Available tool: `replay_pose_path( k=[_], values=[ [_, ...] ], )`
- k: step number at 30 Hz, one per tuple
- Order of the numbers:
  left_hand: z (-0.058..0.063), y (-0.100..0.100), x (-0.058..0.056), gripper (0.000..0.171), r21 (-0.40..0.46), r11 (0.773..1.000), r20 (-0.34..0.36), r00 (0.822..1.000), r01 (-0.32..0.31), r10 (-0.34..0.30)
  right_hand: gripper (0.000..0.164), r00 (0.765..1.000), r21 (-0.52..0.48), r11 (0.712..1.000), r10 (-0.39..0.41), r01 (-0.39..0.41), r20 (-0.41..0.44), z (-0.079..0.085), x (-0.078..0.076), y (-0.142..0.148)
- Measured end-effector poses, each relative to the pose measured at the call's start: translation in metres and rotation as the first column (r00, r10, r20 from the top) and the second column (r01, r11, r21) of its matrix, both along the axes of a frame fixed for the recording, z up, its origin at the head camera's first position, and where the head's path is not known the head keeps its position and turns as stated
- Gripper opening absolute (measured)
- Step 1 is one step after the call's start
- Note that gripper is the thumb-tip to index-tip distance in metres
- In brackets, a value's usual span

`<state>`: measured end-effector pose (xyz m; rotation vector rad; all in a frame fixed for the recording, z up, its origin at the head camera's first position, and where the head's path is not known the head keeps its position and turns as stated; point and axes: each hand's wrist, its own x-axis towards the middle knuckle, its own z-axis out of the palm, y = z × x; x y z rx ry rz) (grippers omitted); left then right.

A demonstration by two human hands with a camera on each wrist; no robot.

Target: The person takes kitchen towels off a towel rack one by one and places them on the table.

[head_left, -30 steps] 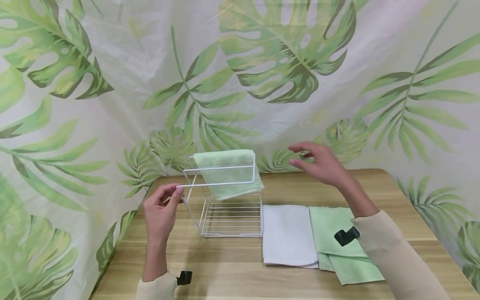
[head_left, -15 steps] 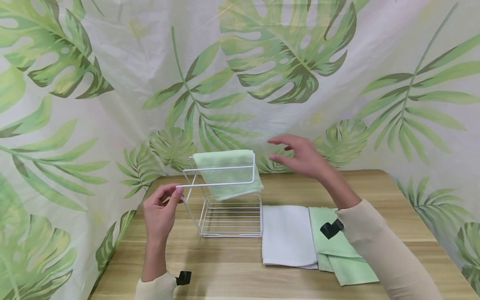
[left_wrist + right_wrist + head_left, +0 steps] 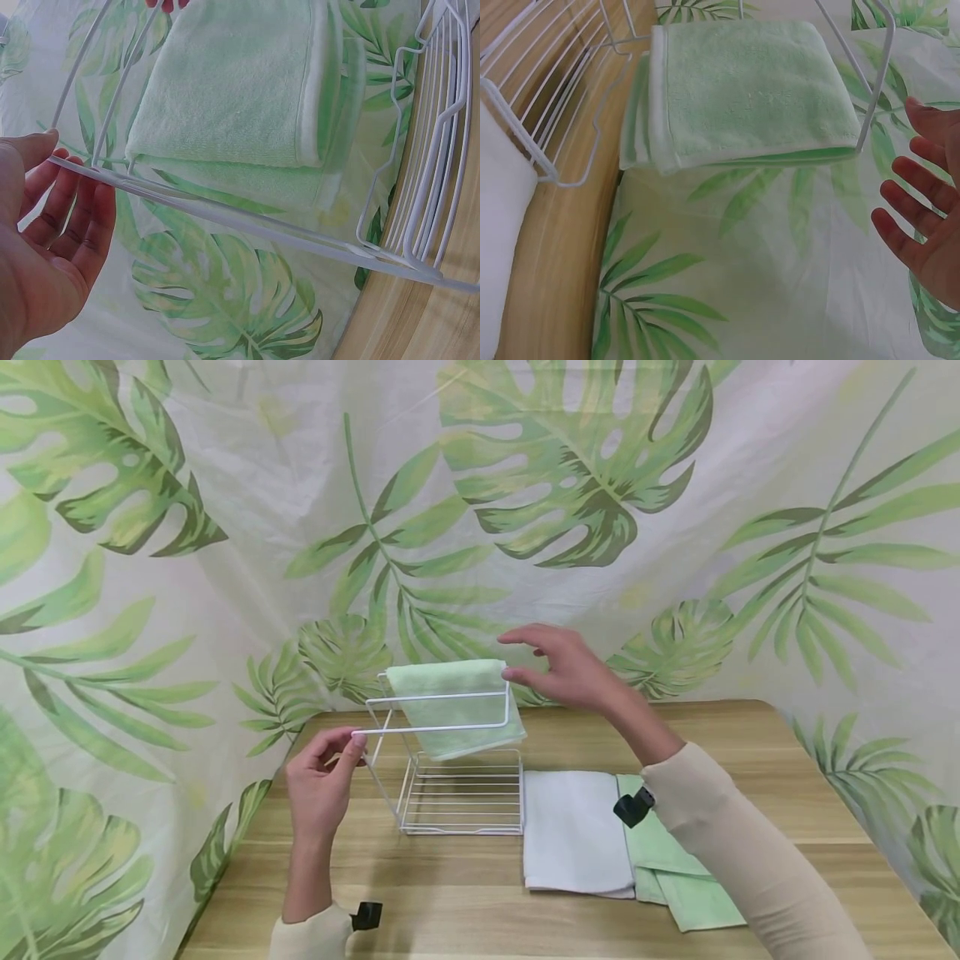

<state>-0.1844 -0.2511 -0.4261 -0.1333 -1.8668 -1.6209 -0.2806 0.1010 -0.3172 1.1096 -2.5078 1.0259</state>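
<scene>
A white wire rack [image 3: 462, 830] stands on the table, with a light green towel [image 3: 450, 710] draped over its rear top bar. At the rack's upper left front corner, my left hand [image 3: 322, 777] pinches the wire between thumb and fingers. The left wrist view shows the thumb [image 3: 34, 148] on top of the wire and the fingers beneath. My right hand [image 3: 566, 664] is raised at the right end of the hung towel, thumb and fingers spread apart and holding nothing. In the right wrist view its fingertips [image 3: 891, 191] are beside the rack's upper bar end.
A folded white towel [image 3: 577, 831] lies flat against the rack's right side. Beyond it are green towels [image 3: 697, 893], partly hidden by the right sleeve. The wooden table [image 3: 465, 910] ends at a leaf-patterned cloth [image 3: 262, 460] behind.
My right hand has moved left, from above the table's right part to the end of the hung green towel. The left hand and the rack have stayed in place.
</scene>
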Motion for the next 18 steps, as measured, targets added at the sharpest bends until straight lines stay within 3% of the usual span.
replay_pose_path(
  k=[12,18],
  values=[
    [-0.001,0.0,0.0,0.013,0.013,1.0,0.009,1.0,0.005,-0.005,0.051,0.997,0.092,0.995,0.051,-0.046,-0.057,-0.004,-0.009,-0.022],
    [0.0,0.0,0.0,0.013,0.002,1.0,-0.005,1.0,0.009,-0.009,0.05,0.997,0.116,0.992,0.059,-0.054,-0.044,-0.002,-0.012,-0.034]
  ],
)
